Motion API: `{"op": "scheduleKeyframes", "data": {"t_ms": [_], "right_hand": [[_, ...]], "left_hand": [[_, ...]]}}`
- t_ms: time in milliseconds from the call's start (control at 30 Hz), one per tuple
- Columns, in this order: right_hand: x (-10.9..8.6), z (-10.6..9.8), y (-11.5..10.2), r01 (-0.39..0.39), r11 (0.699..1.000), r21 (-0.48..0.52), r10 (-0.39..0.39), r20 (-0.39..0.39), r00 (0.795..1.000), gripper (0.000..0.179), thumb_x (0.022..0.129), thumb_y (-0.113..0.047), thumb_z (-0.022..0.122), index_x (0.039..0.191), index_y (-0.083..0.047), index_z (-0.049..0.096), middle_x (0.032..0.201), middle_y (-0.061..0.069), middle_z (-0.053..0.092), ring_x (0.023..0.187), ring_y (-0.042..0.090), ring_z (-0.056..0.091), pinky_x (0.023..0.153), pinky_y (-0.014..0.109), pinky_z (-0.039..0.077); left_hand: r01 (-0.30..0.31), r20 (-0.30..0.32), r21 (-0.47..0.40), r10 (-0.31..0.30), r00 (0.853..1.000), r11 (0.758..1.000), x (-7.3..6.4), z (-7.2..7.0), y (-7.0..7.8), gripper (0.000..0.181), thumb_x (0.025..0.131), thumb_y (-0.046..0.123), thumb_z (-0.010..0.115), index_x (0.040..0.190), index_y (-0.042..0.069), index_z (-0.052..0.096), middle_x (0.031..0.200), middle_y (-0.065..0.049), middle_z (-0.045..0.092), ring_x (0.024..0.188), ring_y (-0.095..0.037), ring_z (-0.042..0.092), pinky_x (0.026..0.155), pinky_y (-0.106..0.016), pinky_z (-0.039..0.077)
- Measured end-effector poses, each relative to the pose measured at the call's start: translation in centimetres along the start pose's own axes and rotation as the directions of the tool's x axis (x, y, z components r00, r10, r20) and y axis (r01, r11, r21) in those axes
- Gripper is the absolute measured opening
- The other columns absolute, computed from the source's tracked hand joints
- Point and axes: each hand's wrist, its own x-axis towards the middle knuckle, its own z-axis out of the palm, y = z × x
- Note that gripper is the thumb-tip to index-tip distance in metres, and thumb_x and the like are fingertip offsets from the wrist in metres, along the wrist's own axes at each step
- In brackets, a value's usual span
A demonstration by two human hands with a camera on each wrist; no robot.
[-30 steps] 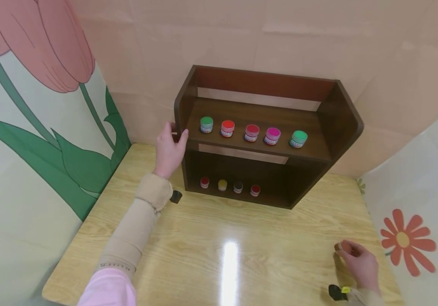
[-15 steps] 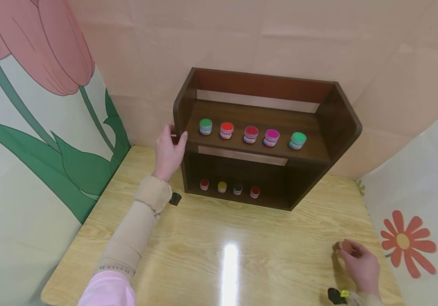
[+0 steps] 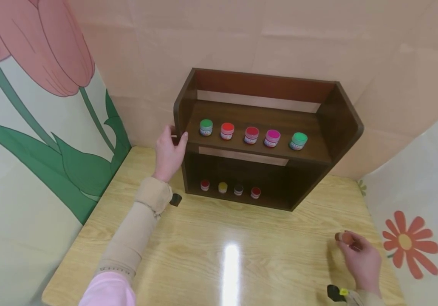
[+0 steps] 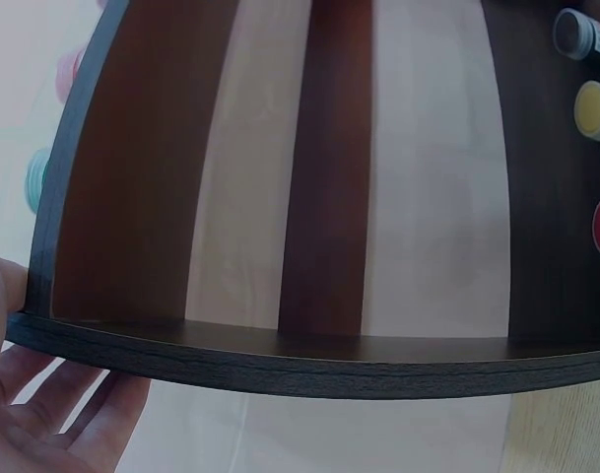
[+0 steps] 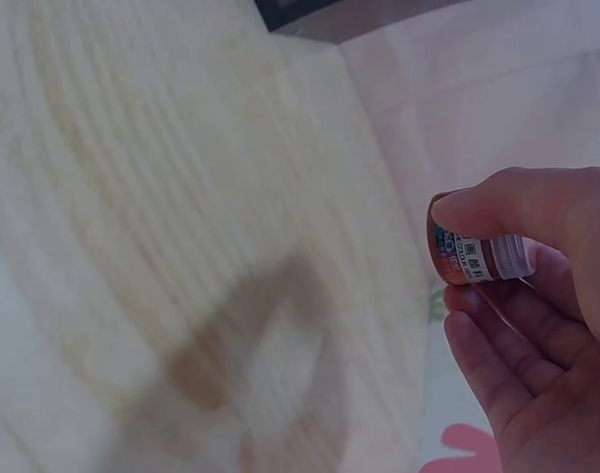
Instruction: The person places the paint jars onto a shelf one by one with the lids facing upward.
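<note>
My left hand [image 3: 169, 153] grips the left side panel of a dark brown two-tier shelf [image 3: 261, 153], thumb in front and fingers behind the panel, as the left wrist view also shows. At the right of the table my right hand [image 3: 362, 259] pinches a small brown paint jar [image 5: 467, 251] between thumb and fingers, lying sideways above the tabletop. A row of paint jars stands on the upper tier: a green jar [image 3: 206, 127], an orange-red jar [image 3: 227, 131], a magenta jar [image 3: 272, 138] and others. The lower tier carries a yellow-lidded jar [image 3: 222, 188] among several more.
The shelf stands at the back of a wood-grain table [image 3: 280, 250], against a peach backdrop [image 3: 241, 34]. Printed cloth with tulips [image 3: 39, 42] hangs at the left, and one with a red flower [image 3: 404, 242] at the right.
My right hand has risen slightly and turned a little, with the brown jar still in its fingers. My left hand keeps its hold on the shelf.
</note>
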Motion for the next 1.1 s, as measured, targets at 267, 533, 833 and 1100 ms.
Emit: {"op": "scheduleKeyframes", "data": {"t_ms": [267,533,833,1100], "right_hand": [[-0.7,-0.2,-2.7,0.020,0.999,0.030,-0.020,-0.003,1.000,0.053,0.091,-0.028,0.079,0.135,-0.003,0.064,0.131,0.023,0.063,0.086,-0.004,0.054,0.063,0.009,0.043],[-1.1,0.3,-4.8,0.113,0.991,0.072,-0.112,-0.018,0.994,0.050,0.089,-0.025,0.082,0.132,-0.003,0.067,0.125,0.022,0.066,0.085,-0.009,0.055,0.064,0.007,0.045],[-1.4,1.0,-6.2,0.146,0.986,0.087,-0.145,-0.008,0.989,0.045,0.089,-0.018,0.081,0.129,-0.004,0.067,0.124,0.020,0.067,0.089,-0.005,0.058,0.069,0.006,0.043],[-1.6,1.9,-6.6,0.211,0.969,0.128,-0.205,-0.059,0.977,0.040,0.084,-0.008,0.084,0.122,-0.002,0.071,0.115,0.021,0.070,0.084,-0.012,0.057,0.071,0.005,0.044]], "left_hand": [[-0.024,-0.019,-0.003,0.024,1.000,1.000,-0.1,0.1,-0.1,0.025,0.099,0.019,0.066,0.108,-0.002,0.057,0.098,-0.017,0.064,0.086,-0.031,0.067,0.072,-0.042,0.056],[-0.021,-0.018,-0.006,0.021,1.000,1.000,-0.1,0.2,-0.3,0.025,0.099,0.019,0.066,0.109,-0.002,0.057,0.098,-0.017,0.064,0.086,-0.030,0.067,0.071,-0.041,0.056],[-0.014,-0.016,-0.018,0.014,1.000,1.000,0.0,0.2,-0.4,0.025,0.099,0.019,0.067,0.109,-0.002,0.057,0.097,-0.017,0.063,0.086,-0.030,0.067,0.071,-0.041,0.057],[-0.010,-0.019,-0.015,0.009,1.000,1.000,-0.1,0.2,-0.3,0.025,0.099,0.019,0.067,0.108,-0.002,0.057,0.098,-0.017,0.064,0.086,-0.030,0.068,0.072,-0.042,0.057]]}}
